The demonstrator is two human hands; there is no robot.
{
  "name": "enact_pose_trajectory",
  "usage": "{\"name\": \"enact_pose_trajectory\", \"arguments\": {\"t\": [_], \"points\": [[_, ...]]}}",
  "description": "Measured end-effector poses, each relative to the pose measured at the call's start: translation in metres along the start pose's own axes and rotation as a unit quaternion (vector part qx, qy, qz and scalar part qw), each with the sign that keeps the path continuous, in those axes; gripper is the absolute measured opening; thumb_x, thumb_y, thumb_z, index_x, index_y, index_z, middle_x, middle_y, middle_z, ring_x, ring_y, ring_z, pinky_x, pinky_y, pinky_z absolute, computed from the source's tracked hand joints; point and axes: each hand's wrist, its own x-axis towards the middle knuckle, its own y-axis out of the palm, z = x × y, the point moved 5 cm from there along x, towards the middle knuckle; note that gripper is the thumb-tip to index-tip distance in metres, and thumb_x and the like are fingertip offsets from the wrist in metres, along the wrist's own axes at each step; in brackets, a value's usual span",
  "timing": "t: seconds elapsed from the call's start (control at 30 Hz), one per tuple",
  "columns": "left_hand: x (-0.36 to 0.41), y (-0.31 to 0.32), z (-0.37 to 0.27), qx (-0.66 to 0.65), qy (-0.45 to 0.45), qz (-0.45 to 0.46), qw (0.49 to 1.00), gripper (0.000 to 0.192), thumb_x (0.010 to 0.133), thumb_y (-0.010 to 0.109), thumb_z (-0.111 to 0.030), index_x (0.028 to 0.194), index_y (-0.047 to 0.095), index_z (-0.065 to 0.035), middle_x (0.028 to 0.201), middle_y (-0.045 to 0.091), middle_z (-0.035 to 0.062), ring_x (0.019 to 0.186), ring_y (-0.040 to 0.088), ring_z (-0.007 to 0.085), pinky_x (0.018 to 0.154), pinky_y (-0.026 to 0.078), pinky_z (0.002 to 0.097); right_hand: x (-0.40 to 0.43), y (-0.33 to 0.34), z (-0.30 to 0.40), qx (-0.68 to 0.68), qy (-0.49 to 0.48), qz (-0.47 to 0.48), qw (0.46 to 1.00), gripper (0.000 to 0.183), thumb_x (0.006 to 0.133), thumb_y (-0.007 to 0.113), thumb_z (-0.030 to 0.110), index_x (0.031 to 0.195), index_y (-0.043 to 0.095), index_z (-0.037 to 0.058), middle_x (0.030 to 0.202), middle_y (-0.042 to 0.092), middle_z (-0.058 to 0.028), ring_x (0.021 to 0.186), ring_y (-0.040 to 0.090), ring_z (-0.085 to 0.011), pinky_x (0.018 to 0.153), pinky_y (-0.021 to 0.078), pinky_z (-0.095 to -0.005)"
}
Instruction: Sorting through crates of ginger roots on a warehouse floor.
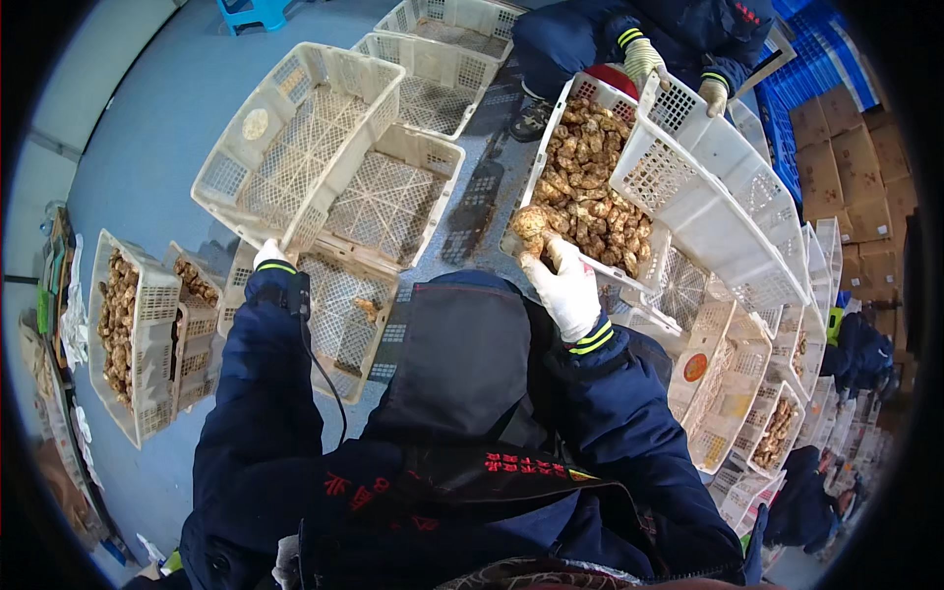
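My left hand (271, 252), in a white glove, grips the near rim of an empty white plastic crate (335, 173) that rests on other crates at the left. Gloved in white too, my right hand (564, 284) holds a large knobbly brown tuber (530, 221) at the near left corner of a crate full of smaller tubers (590, 184). That full crate stands in front of me to the right. A small brown piece (366, 308) lies in a lower crate (346, 332) beside my left forearm.
A co-worker's gloved hands (643, 63) hold a tilted white crate (726, 199) at the full crate's right. Crates of tubers (140, 324) stand at the far left. More crates (730, 376) are stacked at the right, with cardboard boxes (841, 155) behind. A blue stool (254, 13) stands at the top left.
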Motion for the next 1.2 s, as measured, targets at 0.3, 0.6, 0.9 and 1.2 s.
{"name": "enact_pose_trajectory", "arguments": {"t": [0.3, 0.6, 0.9, 1.2], "points": [[0.02, 0.046, -0.036, -0.052, 0.043, 0.041, 0.997, 0.035, 0.089, 0.061, -0.021, 0.11, 0.055, 0.0062, 0.095, 0.065, 0.0256, 0.087, 0.064, 0.0313, 0.075, 0.052, 0.0383, 0.002, -0.008, 0.01, -0.074, -0.006, -0.017, 0.997, 0.033, 0.083, 0.063, 0.024, 0.105, 0.061, -0.0003, 0.086, 0.061, -0.0124, 0.081, 0.059, -0.0206, 0.075, 0.0466, -0.0322], [0.017, 0.051, -0.023, -0.539, -0.247, -0.034, 0.805, 0.066, 0.089, 0.057, -0.038, 0.133, 0.036, 0.007, 0.126, 0.049, 0.0212, 0.102, 0.057, 0.0299, 0.086, 0.049, 0.0363, 0.0, -0.006, -0.002, -0.065, -0.02, -0.005, 0.998, 0.044, 0.083, 0.064, 0.025, 0.118, 0.058, -0.0007, 0.103, 0.063, -0.0154, 0.097, 0.059, -0.0247, 0.085, 0.0466, -0.0319], [0.036, -0.001, -0.018, -0.341, -0.197, -0.154, 0.906, 0.06, 0.088, 0.055, -0.023, 0.136, 0.036, 0.0081, 0.131, 0.048, 0.0282, 0.12, 0.049, 0.0368, 0.101, 0.039, 0.0386, -0.002, -0.004, 0.009, -0.054, 0.024, 0.04, 0.997, 0.051, 0.084, 0.064, 0.033, 0.123, 0.056, 0.0014, 0.115, 0.062, -0.0209, 0.108, 0.06, -0.0304, 0.093, 0.046, -0.034], [-0.078, 0.047, -0.17, -0.12, 0.097, 0.293, 0.943, 0.054, 0.092, 0.051, -0.027, 0.136, 0.042, 0.0023, 0.134, 0.049, 0.0228, 0.127, 0.045, 0.0354, 0.107, 0.034, 0.0357, 0.002, -0.002, 0.011, -0.067, -0.08, 0.027, 0.994, 0.046, 0.085, 0.062, 0.031, 0.12, 0.057, 0.0024, 0.113, 0.063, -0.0181, 0.107, 0.06, -0.0292, 0.093, 0.0454, -0.0334]]}}
